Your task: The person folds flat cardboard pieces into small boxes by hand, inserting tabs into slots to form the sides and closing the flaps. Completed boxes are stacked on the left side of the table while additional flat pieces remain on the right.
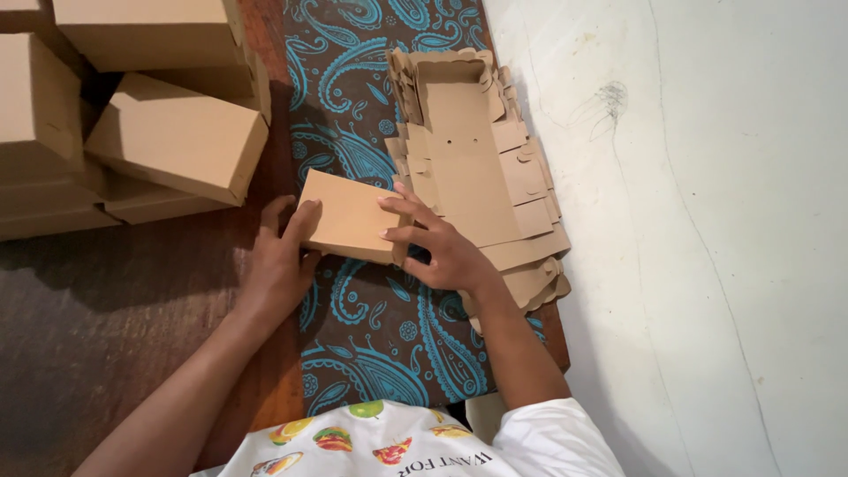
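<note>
1. Both hands clasp a small folded cardboard box [349, 216]: left hand [281, 256] on its left edge, right hand [437, 243] on its right.
2. It sits on a blue paisley cloth [380, 344].
3. Flat box blanks [481, 168] lie just right.
4. Finished boxes [177, 137] are stacked left on the wooden table [97, 327]; a pale wall [707, 221] runs along the right.

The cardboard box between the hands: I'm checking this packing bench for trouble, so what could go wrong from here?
1. The cardboard box is pinched at its ends by the left hand and right hand; hard pressure might crease it.
2. The stack of flat cutouts lies by the table edge; a nudge might push some off.
3. The pile of finished boxes sits unevenly and might slide.
</note>
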